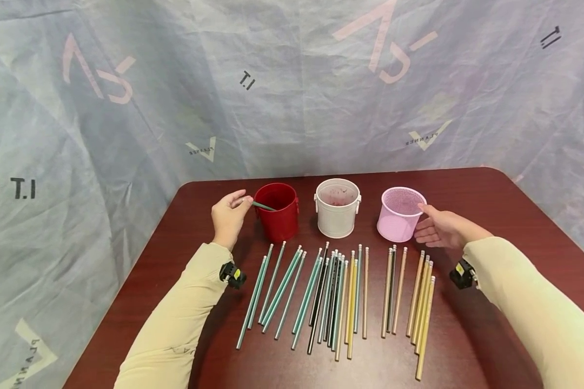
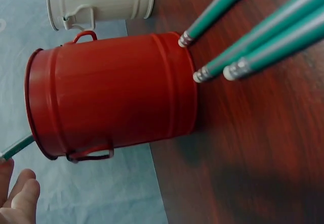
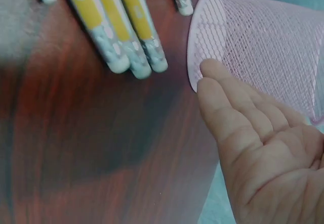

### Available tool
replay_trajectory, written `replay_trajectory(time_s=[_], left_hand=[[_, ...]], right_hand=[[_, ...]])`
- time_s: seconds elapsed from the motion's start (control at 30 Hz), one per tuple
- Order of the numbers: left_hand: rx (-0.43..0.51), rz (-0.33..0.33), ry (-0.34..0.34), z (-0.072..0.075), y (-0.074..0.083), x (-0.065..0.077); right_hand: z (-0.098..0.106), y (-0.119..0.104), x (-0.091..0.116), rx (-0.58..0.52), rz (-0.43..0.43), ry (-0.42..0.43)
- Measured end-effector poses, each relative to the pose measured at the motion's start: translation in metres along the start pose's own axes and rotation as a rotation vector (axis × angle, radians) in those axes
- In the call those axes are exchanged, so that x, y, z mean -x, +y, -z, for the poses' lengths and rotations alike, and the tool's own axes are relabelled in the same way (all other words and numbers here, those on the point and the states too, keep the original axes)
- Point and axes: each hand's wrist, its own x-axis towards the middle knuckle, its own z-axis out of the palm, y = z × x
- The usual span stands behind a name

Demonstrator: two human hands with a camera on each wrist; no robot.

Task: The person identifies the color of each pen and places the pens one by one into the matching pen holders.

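Between thumb and fingers, my left hand [image 1: 229, 217] pinches a green pencil [image 1: 264, 206] at one end. The pencil slants over the rim of a red metal bucket [image 1: 279, 224], and its other end reaches into the mouth. In the left wrist view, only a short length of the pencil [image 2: 19, 147] shows outside the bucket. My right hand [image 1: 444, 227] is beside a pink mesh basket [image 1: 397, 228], thumb at the rim and fingers extended along its side. In the right wrist view, the right hand [image 3: 268, 148] holds nothing, with its palm facing the camera.
A white bucket [image 1: 336, 220] stands between the red bucket and the pink basket. Several green pencils [image 1: 282, 289], black pencils [image 1: 318, 302] and yellow pencils [image 1: 424, 329] lie in front on the dark red table [image 1: 160, 281]. A grey cloth [image 1: 292, 108] hangs behind.
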Motion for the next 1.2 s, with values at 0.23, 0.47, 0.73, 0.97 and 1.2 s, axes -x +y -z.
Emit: replay_trajectory(time_s=[0.23,0.47,0.73,0.97,1.2], left_hand=[[-0.004,0.023,0.068,0.008,-0.005,0.003],[-0.006,0.164,-0.023,0.023,-0.011,0.013],[-0.547,0.202,-0.561,0.028,-0.020,0.027],[-0.809,0.233,-0.773,0.022,-0.027,0.049],[-0.828,0.269,-0.834,0.019,-0.031,0.052]], right_hand=[[0.010,-0.001,0.002,-0.012,-0.003,-0.021],[0.014,0.000,0.006,-0.059,-0.016,-0.048],[0.015,0.001,0.005,-0.075,0.022,-0.001],[0.009,0.001,0.002,-0.073,0.003,-0.021],[0.005,0.003,0.001,-0.086,-0.042,-0.073]])
